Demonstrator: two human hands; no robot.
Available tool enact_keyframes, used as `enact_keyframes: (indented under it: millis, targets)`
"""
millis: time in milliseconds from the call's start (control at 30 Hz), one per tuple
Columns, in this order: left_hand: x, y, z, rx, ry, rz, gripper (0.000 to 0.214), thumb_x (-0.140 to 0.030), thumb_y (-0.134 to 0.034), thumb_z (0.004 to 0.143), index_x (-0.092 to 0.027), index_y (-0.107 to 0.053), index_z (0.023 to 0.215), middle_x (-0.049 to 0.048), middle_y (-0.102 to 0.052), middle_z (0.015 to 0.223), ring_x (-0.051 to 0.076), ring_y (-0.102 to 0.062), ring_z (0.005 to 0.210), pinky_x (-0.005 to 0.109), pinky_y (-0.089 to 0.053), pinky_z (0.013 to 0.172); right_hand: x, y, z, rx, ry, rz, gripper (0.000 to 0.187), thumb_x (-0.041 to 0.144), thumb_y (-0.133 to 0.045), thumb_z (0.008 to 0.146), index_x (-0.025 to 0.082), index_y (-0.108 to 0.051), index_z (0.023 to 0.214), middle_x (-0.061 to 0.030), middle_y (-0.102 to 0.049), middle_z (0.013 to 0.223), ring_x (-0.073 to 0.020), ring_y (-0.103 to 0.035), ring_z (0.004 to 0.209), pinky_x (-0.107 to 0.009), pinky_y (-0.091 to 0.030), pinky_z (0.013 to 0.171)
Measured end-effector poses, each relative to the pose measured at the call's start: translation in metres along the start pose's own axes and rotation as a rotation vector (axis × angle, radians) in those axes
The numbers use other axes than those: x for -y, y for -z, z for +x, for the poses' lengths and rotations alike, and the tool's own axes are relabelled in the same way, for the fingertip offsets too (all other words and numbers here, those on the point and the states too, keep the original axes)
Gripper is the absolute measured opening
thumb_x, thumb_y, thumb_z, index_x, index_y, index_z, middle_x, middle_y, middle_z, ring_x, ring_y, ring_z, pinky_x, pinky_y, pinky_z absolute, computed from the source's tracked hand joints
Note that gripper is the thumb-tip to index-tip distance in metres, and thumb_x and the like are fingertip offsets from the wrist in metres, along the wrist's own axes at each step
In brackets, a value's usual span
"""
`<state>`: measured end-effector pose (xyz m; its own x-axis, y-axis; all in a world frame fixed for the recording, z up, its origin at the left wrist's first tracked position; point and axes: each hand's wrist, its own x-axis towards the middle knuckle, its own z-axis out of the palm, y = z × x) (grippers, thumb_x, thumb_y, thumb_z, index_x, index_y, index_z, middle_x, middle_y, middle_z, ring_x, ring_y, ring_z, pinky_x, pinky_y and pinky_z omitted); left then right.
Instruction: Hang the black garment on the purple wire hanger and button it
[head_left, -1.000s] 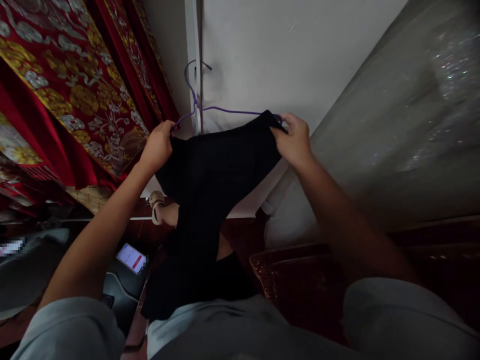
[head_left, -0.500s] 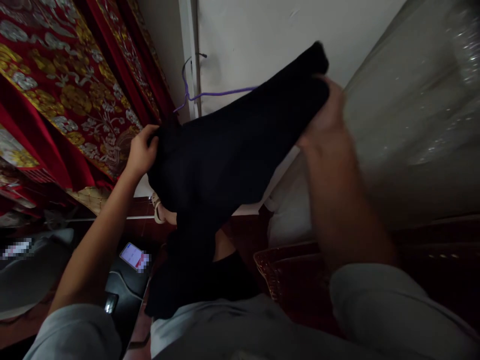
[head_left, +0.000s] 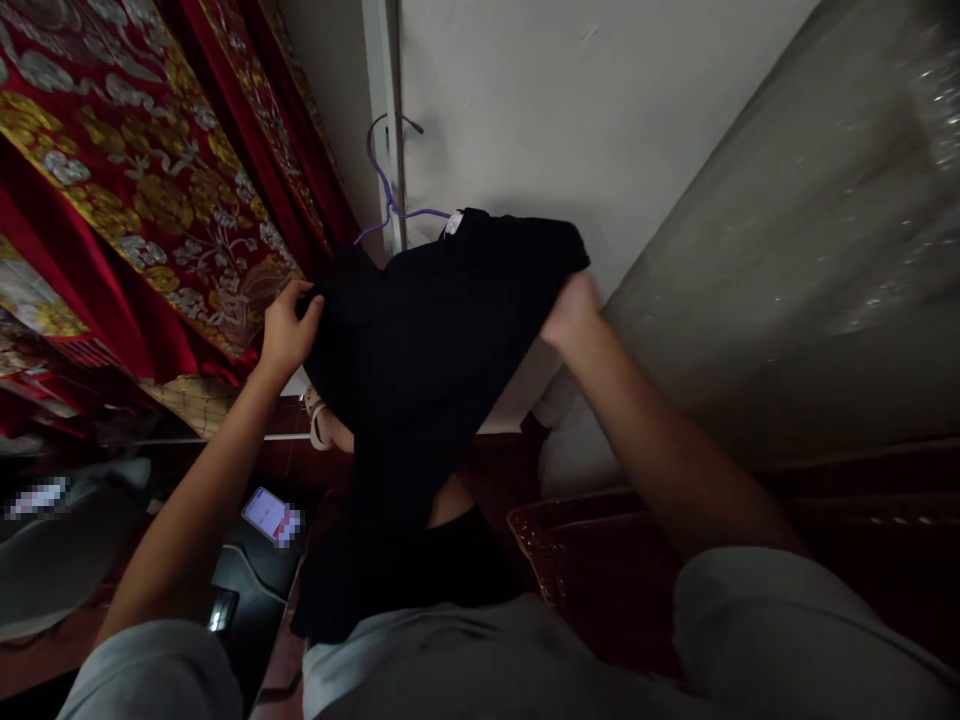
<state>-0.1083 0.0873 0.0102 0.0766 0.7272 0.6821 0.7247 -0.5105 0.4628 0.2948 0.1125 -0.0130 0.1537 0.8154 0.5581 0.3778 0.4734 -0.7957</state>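
A black garment (head_left: 435, 340) hangs over a purple wire hanger (head_left: 386, 190) that is hooked on a white wall post. My left hand (head_left: 289, 330) pinches the garment's left shoulder edge, fingers closed on the cloth. My right hand (head_left: 570, 305) reaches under the garment's right shoulder; its fingers are hidden inside the fabric. A small white label shows at the neck. The cloth's lower part drapes down toward my lap.
A red and gold patterned curtain (head_left: 142, 190) hangs at left. A lit phone (head_left: 271, 515) lies below on a dark surface. A dark red woven basket (head_left: 540, 540) sits lower right, beside a large pale wrapped bundle (head_left: 787, 280). A sandalled foot (head_left: 319, 420) shows behind the garment.
My right hand lifted the garment's right side high over the hanger, then came down again; the cloth now covers the hanger's right arm. My left hand slid slightly lower on the left shoulder.
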Motion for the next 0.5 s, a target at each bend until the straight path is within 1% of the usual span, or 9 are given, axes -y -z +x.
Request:
enact_keyframes:
  millis: [33, 67, 100, 167, 233, 300, 400, 433, 500]
  targets:
    - [0.0, 0.001, -0.004, -0.012, 0.003, 0.016, 0.026, -0.035, -0.068, 0.093, -0.017, -0.067, 0.112, 0.0129, -0.073, 0.112, 0.03, -0.068, 0.108, 0.047, -0.053, 0.103, 0.001, 0.006, -0.002, 0.019, -0.042, 0.053, 0.073, 0.05, -0.006, 0.11, 0.018, -0.07, 0.098, -0.0171, -0.074, 0.107, -0.0248, -0.068, 0.109, -0.046, -0.054, 0.093]
    - [-0.001, 0.002, -0.006, -0.026, -0.002, 0.029, 0.032, -0.037, -0.073, 0.09, -0.017, -0.066, 0.113, 0.0136, -0.071, 0.115, 0.031, -0.067, 0.111, 0.049, -0.052, 0.105, 0.005, 0.011, -0.004, 0.001, -0.086, 0.132, 0.074, 0.051, -0.004, 0.108, 0.019, -0.069, 0.092, -0.0172, -0.074, 0.101, -0.0251, -0.068, 0.108, -0.046, -0.054, 0.092]
    - [-0.004, 0.002, -0.008, -0.039, -0.013, 0.035, 0.037, -0.039, -0.077, 0.087, -0.018, -0.065, 0.114, 0.0138, -0.07, 0.118, 0.032, -0.066, 0.114, 0.051, -0.051, 0.107, 0.011, 0.016, -0.004, -0.036, -0.115, 0.219, 0.069, 0.053, -0.011, 0.107, 0.021, -0.068, 0.087, -0.0163, -0.074, 0.096, -0.0253, -0.068, 0.106, -0.045, -0.053, 0.09]
    - [-0.013, -0.001, -0.007, -0.056, -0.045, 0.018, 0.041, -0.044, -0.079, 0.087, -0.019, -0.064, 0.116, 0.013, -0.069, 0.12, 0.032, -0.065, 0.117, 0.051, -0.05, 0.109, 0.028, 0.022, -0.004, -0.115, -0.108, 0.348, 0.046, 0.054, -0.038, 0.103, 0.022, -0.065, 0.083, -0.012, -0.072, 0.09, -0.0244, -0.069, 0.099, -0.042, -0.053, 0.088]
    - [-0.023, -0.004, 0.001, -0.057, -0.069, -0.037, 0.033, -0.047, -0.068, 0.096, -0.02, -0.065, 0.115, 0.0109, -0.07, 0.115, 0.029, -0.066, 0.115, 0.047, -0.05, 0.109, 0.049, 0.023, -0.001, -0.183, -0.048, 0.377, 0.027, 0.041, -0.058, 0.097, 0.023, -0.062, 0.079, -0.0059, -0.067, 0.08, -0.0204, -0.065, 0.084, -0.036, -0.051, 0.08]
    - [-0.032, -0.008, 0.014, -0.051, -0.085, -0.092, 0.027, -0.046, -0.056, 0.104, -0.021, -0.067, 0.111, 0.0086, -0.072, 0.108, 0.026, -0.068, 0.11, 0.041, -0.052, 0.106, 0.069, 0.023, 0.006, -0.218, -0.003, 0.34, 0.031, 0.031, -0.062, 0.098, 0.022, -0.055, 0.069, 0.0003, -0.054, 0.066, -0.0146, -0.052, 0.068, -0.03, -0.043, 0.068]
    - [-0.041, -0.013, 0.04, -0.049, -0.11, -0.134, 0.025, -0.043, -0.056, 0.105, -0.021, -0.068, 0.104, 0.0068, -0.073, 0.102, 0.024, -0.068, 0.105, 0.036, -0.053, 0.101, 0.09, 0.022, 0.025, -0.276, 0.091, 0.248, 0.045, 0.02, -0.062, 0.1, 0.022, -0.044, 0.058, 0.0057, -0.032, 0.057, -0.0094, -0.029, 0.058, -0.028, -0.027, 0.059]
    - [-0.042, -0.014, 0.049, -0.048, -0.112, -0.147, 0.024, -0.042, -0.058, 0.104, -0.021, -0.069, 0.102, 0.0066, -0.072, 0.1, 0.024, -0.067, 0.103, 0.036, -0.053, 0.099, 0.095, 0.021, 0.032, -0.291, 0.129, 0.224, 0.046, 0.018, -0.062, 0.1, 0.022, -0.044, 0.057, 0.006, -0.029, 0.057, -0.0089, -0.026, 0.058, -0.028, -0.025, 0.059]
    - [-0.041, -0.015, 0.063, -0.04, -0.091, -0.181, 0.026, -0.044, -0.061, 0.102, -0.02, -0.068, 0.096, 0.0059, -0.07, 0.093, 0.023, -0.067, 0.097, 0.035, -0.053, 0.094, 0.104, 0.018, 0.047, -0.269, 0.182, 0.217, 0.042, 0.017, -0.064, 0.099, 0.021, -0.051, 0.059, 0.0054, -0.032, 0.058, -0.0091, -0.027, 0.058, -0.028, -0.024, 0.059]
